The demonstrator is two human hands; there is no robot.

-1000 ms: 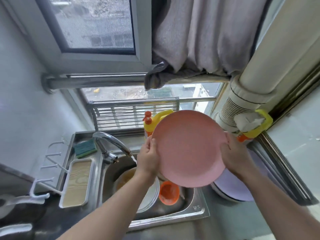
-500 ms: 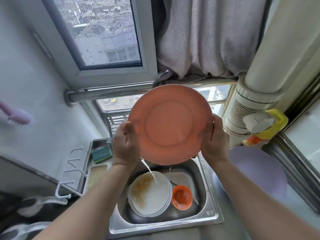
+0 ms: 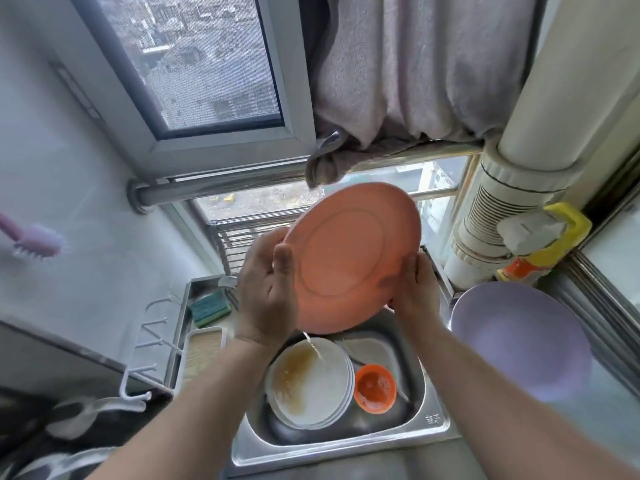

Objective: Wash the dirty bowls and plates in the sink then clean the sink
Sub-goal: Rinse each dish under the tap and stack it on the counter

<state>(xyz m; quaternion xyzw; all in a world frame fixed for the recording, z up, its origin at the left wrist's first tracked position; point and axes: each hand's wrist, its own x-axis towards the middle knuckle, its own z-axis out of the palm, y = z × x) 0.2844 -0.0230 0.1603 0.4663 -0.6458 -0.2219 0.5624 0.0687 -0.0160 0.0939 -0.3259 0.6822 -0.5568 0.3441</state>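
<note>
one plate rinsed and draining, most of the sink load still to do

you have the round salmon-orange plastic plate (image 3: 349,258) lifted to the centre of the frame, tilted on edge above the stainless steel sink (image 3: 429,427), with a thin stream of water running off its lower rim onto the dishes below. your left hand (image 3: 266,289) grips its left rim, thumb across the front face and fingers curled behind. your right hand (image 3: 414,292) holds the lower right rim, fingers wrapped behind the plate; how tightly, you cannot tell from here.

judged from this, you are early in the job. the plate in your hands looks clean and ready to set aside. a round pale lilac plate (image 3: 519,341) sits on the counter at the right of the frame, outside the basin, and looks clean too.

what is left sits in the basin, lower centre of the frame: a stack of round white plates (image 3: 311,382), the top one smeared with brown sauce on its left half, and just beside it on the right a small orange plastic bowl (image 3: 375,388) with residue inside. behind them lies a pale flat item, too hidden to name. the sink itself is not yet cleaned.

a green and yellow scrubbing sponge (image 3: 210,308) rests on the ledge at the left of the sink.
</note>
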